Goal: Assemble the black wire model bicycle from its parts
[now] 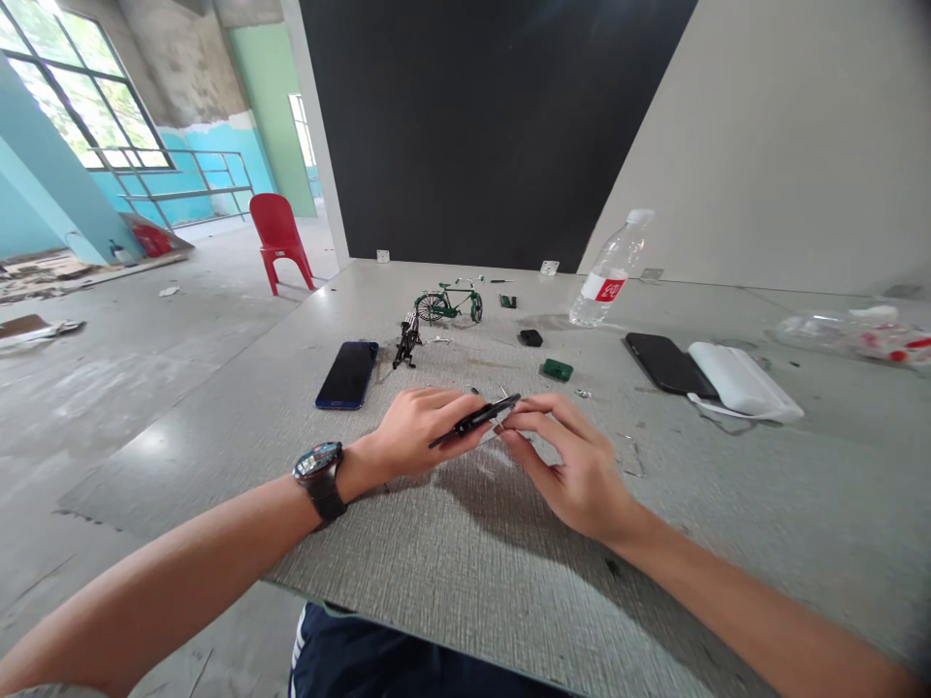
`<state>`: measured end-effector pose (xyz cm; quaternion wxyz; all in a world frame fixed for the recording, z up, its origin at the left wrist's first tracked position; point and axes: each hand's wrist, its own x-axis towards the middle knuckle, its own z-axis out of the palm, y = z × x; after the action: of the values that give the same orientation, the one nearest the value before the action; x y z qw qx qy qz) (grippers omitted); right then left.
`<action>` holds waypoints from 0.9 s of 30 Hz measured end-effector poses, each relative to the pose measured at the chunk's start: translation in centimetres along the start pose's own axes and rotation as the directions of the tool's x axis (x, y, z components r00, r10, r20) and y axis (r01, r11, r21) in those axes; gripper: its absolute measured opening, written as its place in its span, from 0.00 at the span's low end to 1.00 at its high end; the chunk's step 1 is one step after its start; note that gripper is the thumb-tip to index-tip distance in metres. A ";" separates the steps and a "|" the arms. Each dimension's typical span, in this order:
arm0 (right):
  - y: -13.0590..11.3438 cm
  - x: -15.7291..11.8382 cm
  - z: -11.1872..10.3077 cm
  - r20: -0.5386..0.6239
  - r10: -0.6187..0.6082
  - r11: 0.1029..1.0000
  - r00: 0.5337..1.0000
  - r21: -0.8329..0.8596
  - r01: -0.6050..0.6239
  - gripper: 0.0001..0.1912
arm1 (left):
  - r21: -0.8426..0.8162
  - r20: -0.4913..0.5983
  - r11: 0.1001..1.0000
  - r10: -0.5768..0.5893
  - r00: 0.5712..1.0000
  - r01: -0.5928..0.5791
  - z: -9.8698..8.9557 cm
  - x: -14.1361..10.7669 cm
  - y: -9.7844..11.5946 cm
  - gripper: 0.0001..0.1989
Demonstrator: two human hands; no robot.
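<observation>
Both forearms reach over the grey table, where the left hand, with a watch on its wrist, closes around a thin black tool, and the right hand pinches its tip with curled fingers, near a blue phone.

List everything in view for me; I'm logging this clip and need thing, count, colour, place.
model bicycle: 1, green, far centre of table
black frame part: 1, black, beside blue phone
blue phone: 1, left of centre
black phone: 1, right, under white pouch
water bottle: 1, clear, red label, far right
green part: 1, centre
chair: 1, red, on floor left
black tool: 1, held in both hands
left hand: watch on wrist
right hand: fingertips on tool
</observation>
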<state>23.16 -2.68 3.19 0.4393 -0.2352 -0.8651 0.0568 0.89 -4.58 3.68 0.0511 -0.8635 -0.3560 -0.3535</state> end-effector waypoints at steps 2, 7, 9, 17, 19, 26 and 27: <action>-0.1 0.0 0.0 0.005 0.010 1.000 1.000 0.012 -0.010 0.05 | -0.002 -0.006 1.000 -0.001 1.000 0.001 0.1 0.0 0.0 0.12; 0.1 -0.1 0.1 0.014 0.007 1.000 1.000 0.006 -0.007 0.05 | -0.004 0.003 1.000 0.003 1.000 -0.003 0.1 0.0 0.0 0.12; 0.0 0.0 0.1 0.016 0.022 0.999 1.000 0.032 -0.023 0.05 | 0.002 0.016 1.000 0.003 1.000 -0.003 0.1 -0.1 0.1 0.13; -0.2 0.4 0.0 -0.011 0.037 0.999 0.999 0.037 -0.037 0.02 | 0.073 0.067 0.995 0.057 0.996 -0.062 0.1 -0.4 -0.1 0.14; -0.1 0.4 -0.1 -0.015 0.035 0.999 0.999 0.024 -0.034 0.01 | 0.102 0.073 0.992 0.073 0.995 -0.081 0.0 -0.4 -0.2 0.14; -0.1 0.3 0.0 -0.022 0.017 0.999 1.000 0.036 -0.016 0.01 | 0.171 0.092 0.976 0.119 0.989 -0.133 -0.1 -0.3 -0.3 0.16; -0.1 0.3 0.0 -0.025 0.018 0.999 1.000 0.036 -0.017 0.01 | 0.177 0.093 0.975 0.118 0.989 -0.133 -0.1 -0.3 -0.3 0.16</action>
<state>23.01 -2.62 3.43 0.4539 -0.2354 -0.8563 0.0732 0.42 -4.58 3.50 0.1377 -0.8898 -0.3332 -0.2799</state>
